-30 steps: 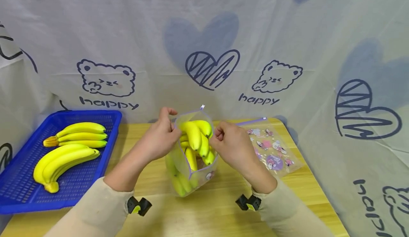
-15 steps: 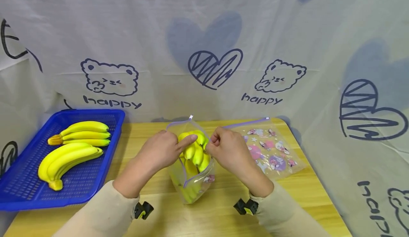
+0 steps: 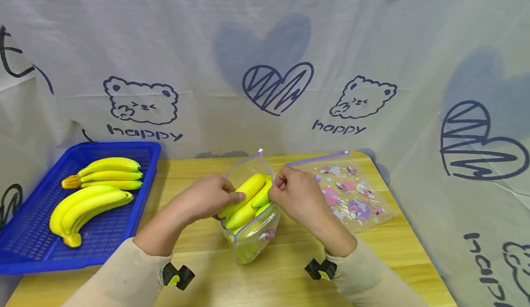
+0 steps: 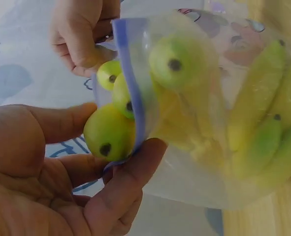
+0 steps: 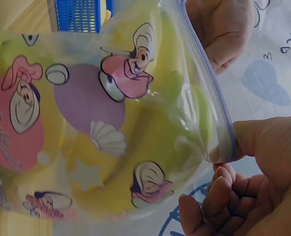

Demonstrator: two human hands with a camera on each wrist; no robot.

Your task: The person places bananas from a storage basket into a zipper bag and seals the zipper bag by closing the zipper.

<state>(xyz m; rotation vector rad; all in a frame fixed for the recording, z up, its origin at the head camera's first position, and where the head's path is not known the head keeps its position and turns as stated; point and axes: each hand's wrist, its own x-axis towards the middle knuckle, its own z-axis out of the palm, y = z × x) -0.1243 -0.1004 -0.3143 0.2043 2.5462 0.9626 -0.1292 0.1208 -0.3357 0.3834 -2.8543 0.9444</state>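
A clear zip bag (image 3: 252, 237) with a purple seal and cartoon prints stands upright on the table with its mouth open. A bunch of yellow bananas (image 3: 241, 216) shows at the mouth, and more bananas (image 4: 263, 113) lie lower inside. My left hand (image 3: 207, 197) grips the upper bunch at the left of the mouth. Its thumb presses a banana, while its other fingers lie around the seal edge in the left wrist view. At the opposite side, my right hand (image 3: 300, 197) pinches the bag's rim between thumb and fingers.
A blue plastic basket (image 3: 25, 240) at the left holds two banana bunches (image 3: 112, 176). Another printed zip bag (image 3: 364, 194) lies flat behind my right hand on the wooden table (image 3: 285, 284). A printed white cloth (image 3: 198, 44) hangs behind the table.
My left hand has come down onto the bananas from the bag's far rim. The upper bunch has tilted left and sunk lower into the bag. My right hand keeps its pinch on the rim.
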